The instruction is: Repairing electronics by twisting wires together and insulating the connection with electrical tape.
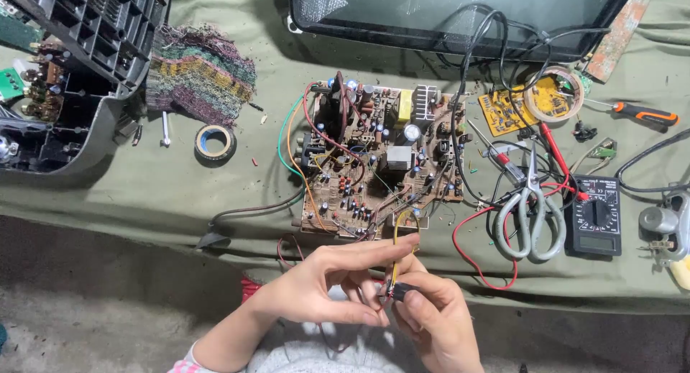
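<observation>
A brown circuit board (374,157) crowded with capacitors, coils and coloured wires lies on the green cloth at centre. A thin yellow wire (397,247) loops from the board's near edge down to my hands. My left hand (327,283) pinches the wire with index finger and thumb. My right hand (431,315) grips a small black part (401,292) at the wire's lower end. Both hands hover just in front of the table edge.
Grey scissors (530,218) and a black multimeter (595,215) with red leads lie right of the board. An orange-handled screwdriver (645,115), a yellow small board (507,108), a tape roll (215,142), a cloth rag (201,71), a black plastic casing (72,64) and a glass screen (453,14) surround it.
</observation>
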